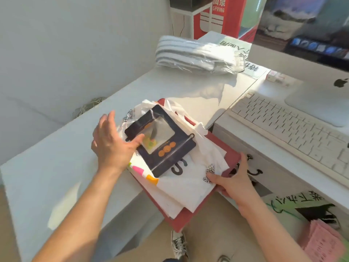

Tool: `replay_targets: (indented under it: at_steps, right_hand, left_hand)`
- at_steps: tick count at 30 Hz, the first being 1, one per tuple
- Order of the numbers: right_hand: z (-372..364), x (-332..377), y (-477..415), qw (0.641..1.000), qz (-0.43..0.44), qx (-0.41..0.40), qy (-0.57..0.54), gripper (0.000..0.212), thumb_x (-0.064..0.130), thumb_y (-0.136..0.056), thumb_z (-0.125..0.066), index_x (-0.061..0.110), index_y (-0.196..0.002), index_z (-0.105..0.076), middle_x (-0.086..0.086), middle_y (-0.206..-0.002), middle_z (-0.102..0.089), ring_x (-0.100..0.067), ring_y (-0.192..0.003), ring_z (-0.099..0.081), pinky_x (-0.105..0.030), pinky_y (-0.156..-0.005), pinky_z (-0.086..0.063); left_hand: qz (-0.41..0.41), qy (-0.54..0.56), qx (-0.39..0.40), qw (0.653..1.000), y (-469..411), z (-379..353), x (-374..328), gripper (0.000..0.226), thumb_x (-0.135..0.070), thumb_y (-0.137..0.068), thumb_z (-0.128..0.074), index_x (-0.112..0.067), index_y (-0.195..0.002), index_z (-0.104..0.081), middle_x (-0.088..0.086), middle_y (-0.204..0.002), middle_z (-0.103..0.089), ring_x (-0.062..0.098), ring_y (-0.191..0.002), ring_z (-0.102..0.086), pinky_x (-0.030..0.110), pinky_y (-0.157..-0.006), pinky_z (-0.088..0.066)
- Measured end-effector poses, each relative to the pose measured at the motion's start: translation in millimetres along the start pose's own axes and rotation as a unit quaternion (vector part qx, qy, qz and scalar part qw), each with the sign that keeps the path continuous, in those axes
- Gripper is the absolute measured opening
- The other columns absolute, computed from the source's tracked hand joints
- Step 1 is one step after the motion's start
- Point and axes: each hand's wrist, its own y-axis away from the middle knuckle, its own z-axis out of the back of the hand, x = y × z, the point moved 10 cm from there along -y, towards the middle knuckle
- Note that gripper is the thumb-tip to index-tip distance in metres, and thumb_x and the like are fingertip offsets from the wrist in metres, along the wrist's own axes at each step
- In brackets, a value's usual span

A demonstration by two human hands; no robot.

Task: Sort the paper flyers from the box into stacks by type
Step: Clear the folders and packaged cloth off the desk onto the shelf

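Head view: the red box (222,148) lies askew on the white table (56,167), its near corner overhanging the table's front edge. White flyers (181,188) and a dark card (170,148) lie in it. The left hand (111,142), fingers spread, touches the card with its thumb. The right hand (234,180) grips the box's right edge, near the keyboard (294,129). The tabletop extends well to the box's left.

There is only one camera. It sits on the person's head and looks forward and down. It is close. The left hand (111,140) and the right hand (234,178) reach in from the bottom edge to near the middle, with the red box (181,220) between them. Beyond the hands is the white desk (56,176). Right of the right hand is a keyboard (294,133).
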Motion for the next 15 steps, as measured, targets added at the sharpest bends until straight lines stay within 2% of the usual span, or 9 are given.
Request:
replay_targets:
  at_steps: [1,2,4,6,8,10,12,13,15]
  right_hand:
    - [0,-1,1,1.000,0.003,0.007,-0.003,0.106,0.011,-0.065,-0.086,0.047,-0.137,-0.017,0.001,-0.112,-0.065,-0.023,-0.096,-0.067,-0.021,-0.056,-0.053]
    - [-1,-2,2,1.000,0.007,0.013,-0.009,0.104,0.011,-0.066,-0.086,0.045,-0.137,-0.017,0.001,-0.113,-0.064,-0.023,-0.097,-0.067,-0.023,-0.057,-0.055]
    - [-1,1,3,0.999,0.022,0.025,-0.009,0.102,0.015,-0.065,-0.087,0.044,-0.135,-0.019,0.002,-0.116,-0.061,-0.022,-0.100,-0.065,-0.035,-0.070,-0.059]
    - [-2,0,6,0.999,0.018,0.046,0.015,0.101,0.026,-0.061,-0.089,0.046,-0.132,-0.020,0.003,-0.117,-0.061,-0.023,-0.102,-0.065,-0.043,-0.082,-0.057]
    - [2,2,7,0.998,0.001,0.057,0.032,0.087,0.040,-0.067,-0.083,0.043,-0.131,-0.024,0.002,-0.113,-0.063,-0.024,-0.097,-0.066,-0.035,-0.073,-0.055]
    - [16,8,2,0.997,-0.018,0.032,0.061,0.065,0.056,-0.078,-0.066,0.029,-0.129,-0.035,-0.001,-0.109,-0.064,-0.021,-0.092,-0.065,-0.035,-0.072,-0.054]
    - [31,22,-9,0.988,-0.013,0.002,0.152,0.054,0.062,-0.086,-0.047,0.019,-0.118,-0.050,-0.004,-0.110,-0.063,-0.021,-0.095,-0.060,-0.042,-0.088,-0.050]
    - [31,35,-16,0.980,0.003,0.004,0.199,0.052,0.060,-0.090,-0.041,0.016,-0.111,-0.055,-0.005,-0.110,-0.063,-0.021,-0.095,-0.058,-0.042,-0.091,-0.047]
    - [11,63,-27,0.957,0.044,0.059,0.280,0.057,0.061,-0.093,-0.032,0.014,-0.107,-0.062,-0.005,-0.111,-0.065,-0.021,-0.094,-0.060,-0.036,-0.084,-0.044]
  left_hand:
    - [0.004,0.041,-0.069,0.997,33,23,-4,0.091,-0.045,-0.066,-0.080,-0.016,-0.139,-0.035,0.008,-0.139,-0.041,0.033,-0.128,-0.035,0.049,-0.098,-0.035]
    - [0.040,0.087,-0.090,0.991,70,33,0,0.084,-0.044,-0.067,-0.079,-0.018,-0.136,-0.038,0.004,-0.134,-0.043,0.030,-0.124,-0.038,0.045,-0.097,-0.036]
    - [0.214,0.176,0.004,0.961,147,10,21,0.085,-0.052,-0.069,-0.074,-0.027,-0.138,-0.033,-0.003,-0.131,-0.042,0.022,-0.122,-0.041,0.040,-0.098,-0.038]
    - [0.370,0.289,0.141,0.872,210,-36,23,0.092,-0.054,-0.070,-0.073,-0.030,-0.144,-0.023,-0.002,-0.138,-0.043,0.018,-0.119,-0.049,0.042,-0.097,-0.044]
    - [0.420,0.399,0.175,0.796,226,-60,11,0.084,-0.048,-0.072,-0.073,-0.029,-0.141,-0.029,-0.002,-0.130,-0.055,0.013,-0.102,-0.062,0.037,-0.083,-0.054]
    - [0.394,0.396,0.165,0.813,214,-62,6,0.065,-0.043,-0.074,-0.074,-0.022,-0.127,-0.043,-0.005,-0.115,-0.064,0.011,-0.091,-0.066,0.030,-0.072,-0.055]
    - [0.383,0.342,0.143,0.846,203,-57,12,0.047,-0.039,-0.078,-0.073,-0.020,-0.113,-0.049,-0.005,-0.104,-0.065,0.012,-0.089,-0.064,0.030,-0.071,-0.053]
    - [0.385,0.323,0.142,0.853,201,-55,16,0.042,-0.038,-0.079,-0.072,-0.019,-0.109,-0.050,-0.005,-0.101,-0.065,0.012,-0.087,-0.063,0.031,-0.070,-0.052]
    - [0.391,0.299,0.143,0.858,195,-51,26,0.040,-0.040,-0.079,-0.071,-0.018,-0.107,-0.053,-0.003,-0.098,-0.066,0.015,-0.085,-0.063,0.034,-0.072,-0.054]
